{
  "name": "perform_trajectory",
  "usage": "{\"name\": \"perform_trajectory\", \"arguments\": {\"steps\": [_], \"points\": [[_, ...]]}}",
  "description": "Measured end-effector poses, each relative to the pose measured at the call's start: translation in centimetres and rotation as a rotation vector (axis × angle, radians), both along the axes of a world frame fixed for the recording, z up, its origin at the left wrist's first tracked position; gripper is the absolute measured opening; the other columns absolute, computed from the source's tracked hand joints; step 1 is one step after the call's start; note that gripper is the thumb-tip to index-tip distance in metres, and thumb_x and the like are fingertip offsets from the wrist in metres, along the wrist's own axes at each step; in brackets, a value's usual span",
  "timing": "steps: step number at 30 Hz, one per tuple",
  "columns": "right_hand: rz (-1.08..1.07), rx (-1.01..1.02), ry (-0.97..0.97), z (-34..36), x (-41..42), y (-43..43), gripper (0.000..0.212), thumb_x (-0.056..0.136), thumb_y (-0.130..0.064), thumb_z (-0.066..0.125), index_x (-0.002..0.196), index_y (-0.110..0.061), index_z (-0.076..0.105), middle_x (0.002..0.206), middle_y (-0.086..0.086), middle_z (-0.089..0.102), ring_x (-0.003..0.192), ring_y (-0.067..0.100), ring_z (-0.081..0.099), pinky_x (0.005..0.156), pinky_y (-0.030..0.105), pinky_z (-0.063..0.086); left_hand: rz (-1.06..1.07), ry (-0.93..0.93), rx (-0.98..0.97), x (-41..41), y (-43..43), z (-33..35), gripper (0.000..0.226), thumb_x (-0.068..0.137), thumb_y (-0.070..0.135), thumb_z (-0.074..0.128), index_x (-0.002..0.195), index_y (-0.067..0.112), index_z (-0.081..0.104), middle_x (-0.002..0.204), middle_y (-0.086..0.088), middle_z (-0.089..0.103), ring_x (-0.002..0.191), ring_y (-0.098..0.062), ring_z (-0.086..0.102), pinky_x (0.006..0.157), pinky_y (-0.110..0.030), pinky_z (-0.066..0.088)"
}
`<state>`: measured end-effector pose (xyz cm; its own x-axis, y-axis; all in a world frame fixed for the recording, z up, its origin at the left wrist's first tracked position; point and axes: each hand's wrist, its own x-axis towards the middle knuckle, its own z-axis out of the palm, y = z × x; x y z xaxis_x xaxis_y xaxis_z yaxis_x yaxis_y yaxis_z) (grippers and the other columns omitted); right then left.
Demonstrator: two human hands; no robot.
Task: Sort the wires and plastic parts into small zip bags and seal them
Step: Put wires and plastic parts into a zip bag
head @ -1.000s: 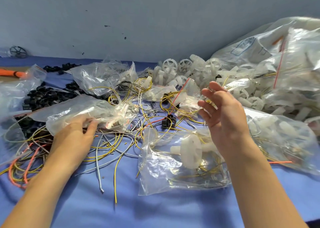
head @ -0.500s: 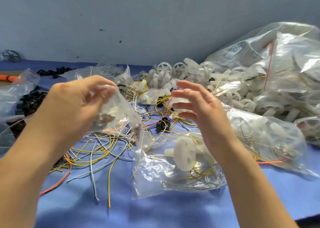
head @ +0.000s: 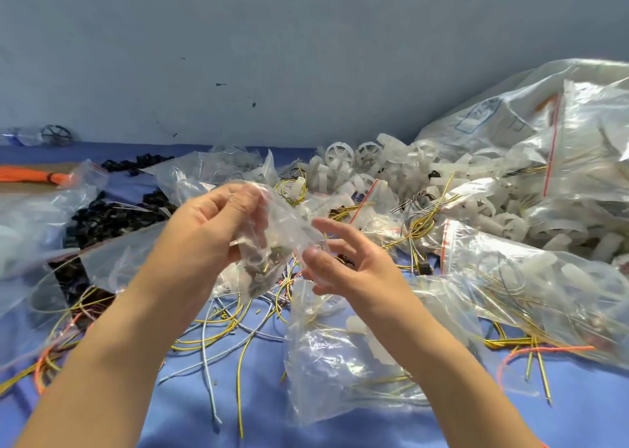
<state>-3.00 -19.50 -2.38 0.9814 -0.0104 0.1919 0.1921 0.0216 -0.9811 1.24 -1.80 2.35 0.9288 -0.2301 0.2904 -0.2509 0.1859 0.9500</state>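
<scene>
Getting both hands onto the mouth of the small zip bag point(head: 272, 240) looks like the step in hand, whether to open it for more pieces or to press it closed. To do it well, the free hand should catch the loose top edge opposite the holding hand. The strip can then be pulled flat and taut, with the contents hanging low so nothing fouls the seal.

The left hand point(head: 211, 229) grips the bag, fingers curled round its crumpled upper part, and holds it above the blue table point(head: 306, 427). Small dark pieces sit in the bag's bottom. The right hand point(head: 343, 263) is spread, fingers loosely bent and holding nothing. Its thumb is at the bag's right edge, though I cannot tell if it touches.

Loose wires point(head: 218, 332) lie below, and white plastic parts point(head: 371, 161) are heaped behind.
</scene>
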Motion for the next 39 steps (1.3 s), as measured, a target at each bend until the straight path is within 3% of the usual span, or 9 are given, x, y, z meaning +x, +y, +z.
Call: {"name": "perform_trajectory", "arguments": {"steps": [3,7,12,19,24,28,31,35,39], "points": [[-0.019,-0.031,-0.046,-0.2,0.2,0.1,0.02,0.091,-0.019,0.068,0.108,-0.03,0.07,0.09,-0.005,0.07,0.074,0.014,0.07,0.064,0.019,0.051,0.068,-0.026,0.049,0.3,0.2,-0.6,0.021,0.083,0.034,0.058,0.078,0.015,0.067,0.068,-0.002,0.059,0.056,-0.012,0.054,0.047,-0.021,0.047],[-0.109,0.099,-0.035,0.2,0.8,-0.2,0.017,0.092,-0.019,0.064,0.085,-0.028,0.077,0.074,-0.007,0.071,0.056,0.008,0.059,0.053,0.017,0.045,0.142,0.018,0.079,0.6,1.1,-1.5,0.022,0.093,0.029,0.055,0.084,0.012,0.067,0.078,-0.014,0.056,0.062,-0.014,0.06,0.057,-0.029,0.053],[-0.175,0.201,-0.068,0.4,1.2,-0.8,0.013,0.094,-0.013,0.062,0.093,-0.014,0.075,0.073,-0.002,0.064,0.049,0.008,0.048,0.048,0.018,0.043,0.125,0.1,0.041,0.3,1.5,-2.5,0.022,0.085,0.037,0.058,0.08,0.018,0.069,0.07,-0.003,0.053,0.058,-0.016,0.065,0.053,-0.026,0.057],[-0.393,-0.144,-0.273,2.2,1.5,-1.1,0.011,0.096,-0.021,0.061,0.093,-0.025,0.071,0.058,0.0,0.05,0.052,0.012,0.039,0.051,0.027,0.033,-0.057,0.238,0.074,-0.3,2.0,-3.5,0.022,0.084,0.033,0.06,0.093,0.014,0.066,0.07,-0.003,0.063,0.055,-0.023,0.066,0.046,-0.025,0.05],[-0.361,-0.422,-0.445,3.5,1.0,-0.5,0.013,0.093,-0.016,0.063,0.095,-0.025,0.071,0.047,-0.008,0.044,0.044,0.007,0.036,0.047,0.016,0.03,-0.118,-0.031,0.317,-0.7,1.9,-3.1,0.032,0.08,0.034,0.066,0.11,0.023,0.068,0.093,-0.001,0.075,0.085,-0.015,0.071,0.078,-0.021,0.056],[-0.348,-0.61,-0.537,4.1,0.7,0.5,0.014,0.093,-0.017,0.062,0.099,-0.025,0.071,0.048,-0.008,0.045,0.046,0.01,0.043,0.051,0.014,0.029,-0.15,-0.339,0.555,-1.6,0.2,-2.6,0.016,0.09,0.036,0.064,0.103,0.028,0.071,0.096,0.011,0.074,0.089,-0.005,0.07,0.078,-0.011,0.048],[-0.328,-0.526,-0.521,4.2,0.5,0.8,0.016,0.096,-0.026,0.061,0.11,-0.023,0.068,0.062,-0.012,0.054,0.05,0.006,0.053,0.052,0.012,0.034,-0.04,-0.365,0.472,-1.6,-0.6,-2.7,0.012,0.092,0.029,0.064,0.087,0.022,0.072,0.076,0.002,0.07,0.066,-0.01,0.065,0.065,-0.018,0.049],[-0.139,-0.459,-0.266,3.1,0.3,0.1,0.043,0.089,-0.05,0.059,0.127,-0.03,0.059,0.099,-0.012,0.067,0.078,0.004,0.065,0.069,0.021,0.051,0.162,-0.195,0.207,-1.0,0.0,-2.4,0.019,0.09,0.034,0.06,0.089,0.022,0.076,0.079,-0.002,0.072,0.063,-0.012,0.064,0.06,-0.025,0.052],[-0.176,-0.517,-0.277,1.6,0.1,0.0,0.017,0.095,-0.034,0.062,0.103,-0.023,0.071,0.072,-0.021,0.063,0.06,-0.001,0.057,0.055,0.012,0.039,0.201,-0.018,-0.018,-1.2,0.3,-1.9,0.021,0.087,0.035,0.061,0.091,0.023,0.078,0.084,-0.005,0.074,0.065,-0.013,0.064,0.06,-0.025,0.055]]}}
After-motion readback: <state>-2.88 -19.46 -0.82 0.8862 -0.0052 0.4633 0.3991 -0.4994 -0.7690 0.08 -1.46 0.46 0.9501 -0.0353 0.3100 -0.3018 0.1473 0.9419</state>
